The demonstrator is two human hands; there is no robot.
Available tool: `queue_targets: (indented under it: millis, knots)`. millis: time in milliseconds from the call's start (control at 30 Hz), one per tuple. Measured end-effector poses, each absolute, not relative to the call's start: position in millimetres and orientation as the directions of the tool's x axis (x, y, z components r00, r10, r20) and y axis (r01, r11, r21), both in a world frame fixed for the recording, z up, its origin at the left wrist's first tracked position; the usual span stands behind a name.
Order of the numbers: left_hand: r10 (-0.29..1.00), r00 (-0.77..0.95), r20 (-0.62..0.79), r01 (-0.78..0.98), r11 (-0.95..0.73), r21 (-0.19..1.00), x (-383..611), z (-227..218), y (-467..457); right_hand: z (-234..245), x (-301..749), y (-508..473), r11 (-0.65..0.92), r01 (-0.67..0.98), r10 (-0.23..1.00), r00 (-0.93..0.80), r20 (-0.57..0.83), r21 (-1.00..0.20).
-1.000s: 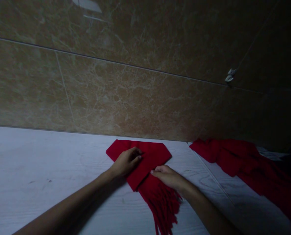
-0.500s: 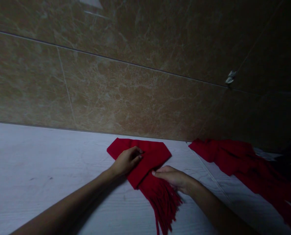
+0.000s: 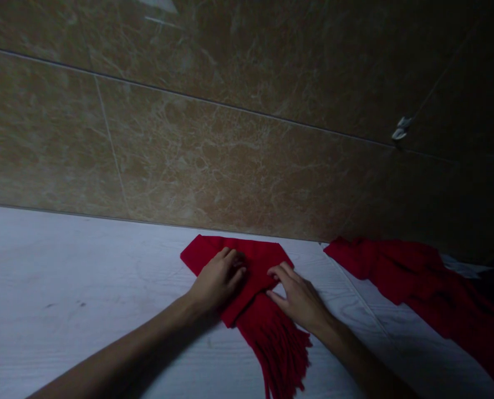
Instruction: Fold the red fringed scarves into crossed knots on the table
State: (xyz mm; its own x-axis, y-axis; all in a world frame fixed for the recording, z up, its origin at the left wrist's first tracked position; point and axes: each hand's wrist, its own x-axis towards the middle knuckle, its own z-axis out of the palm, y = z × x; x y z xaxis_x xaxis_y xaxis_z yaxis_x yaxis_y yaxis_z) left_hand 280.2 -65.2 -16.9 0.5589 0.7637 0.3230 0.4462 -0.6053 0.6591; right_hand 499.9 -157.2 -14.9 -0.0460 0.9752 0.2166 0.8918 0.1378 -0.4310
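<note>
A red scarf (image 3: 255, 272) lies folded on the pale surface close to the wall, its two far corners angled. Its fringed end (image 3: 276, 346) comes out from under the fold and spreads toward me. My left hand (image 3: 219, 280) rests on the left part of the folded cloth, fingers loosely bent and the thumb apart from them. At the right edge of the fold is my right hand (image 3: 294, 293), thumb and fingers apart, the fingertips at the cloth. Nothing shows pinched between them.
Another red cloth (image 3: 400, 271), rumpled, stretches along the right side. Behind the whitewashed wood-grain surface (image 3: 84, 299) rises a brown marble-patterned tiled wall (image 3: 213, 149). A small pale fitting (image 3: 402, 128) sits on the wall at right. Dark items at the far right are unclear.
My right hand has let go of the fringed part and moved up to the fold's right edge, its fingers now apart. My left hand stays on the scarf, nearly in place.
</note>
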Motion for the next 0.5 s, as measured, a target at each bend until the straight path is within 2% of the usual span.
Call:
queue_targets:
  millis: [200, 500]
  knots:
    - [0.796, 0.596, 0.104, 0.501, -0.471, 0.726, 281.4, -16.5, -37.7, -29.0, 497.6, -148.1, 0.254, 0.918, 0.927, -0.141, 0.348, -0.304]
    - [0.683, 0.729, 0.03, 0.432, -0.494, 0.754, 296.3, -1.6, -16.9, -36.4, 497.7, -137.5, 0.293, 0.955, 0.883, -0.256, 0.395, -0.036]
